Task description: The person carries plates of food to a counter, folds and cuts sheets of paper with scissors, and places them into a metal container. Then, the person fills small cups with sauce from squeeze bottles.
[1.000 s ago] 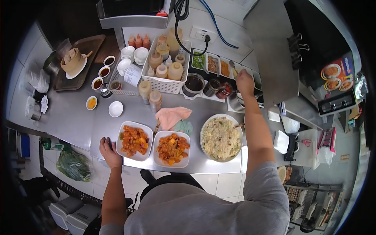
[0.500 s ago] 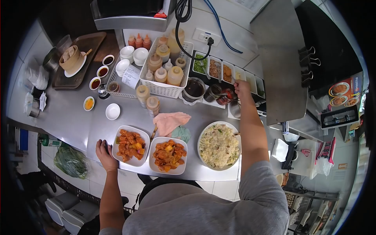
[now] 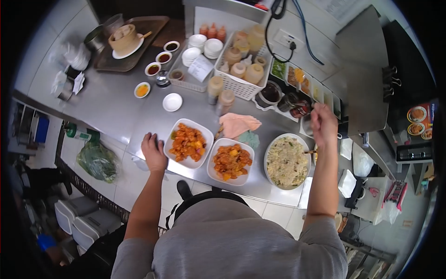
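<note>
My left hand [image 3: 154, 152] lies with fingers spread on the counter's front edge, just left of a white square dish [image 3: 204, 131] of red-orange glazed pieces. A second such dish [image 3: 252, 153] stands to its right. Farther right is a round bowl [image 3: 267, 163] of fried rice with a utensil at its right rim. My right hand [image 3: 324, 123], somewhat blurred, is raised above and right of the bowl, fingers closed on a spoon. Orange bits [image 3: 299, 74] show at the spoon's end, over the topping containers [image 3: 318, 90]; its handle is hard to make out.
Behind the dishes are a pink cloth [image 3: 239, 126], two squeeze bottles, a white basket [image 3: 239, 88] of bottles and dark sauce jars. Small sauce dishes and a brown tray [image 3: 104, 60] with a bamboo steamer stand at the left. A metal panel [image 3: 364, 79] rises at the right.
The view has shifted, moving the counter items rightward in frame. My right hand has drawn back from the containers toward me, with orange bits now lifted. My left hand remains beside the left dish.
</note>
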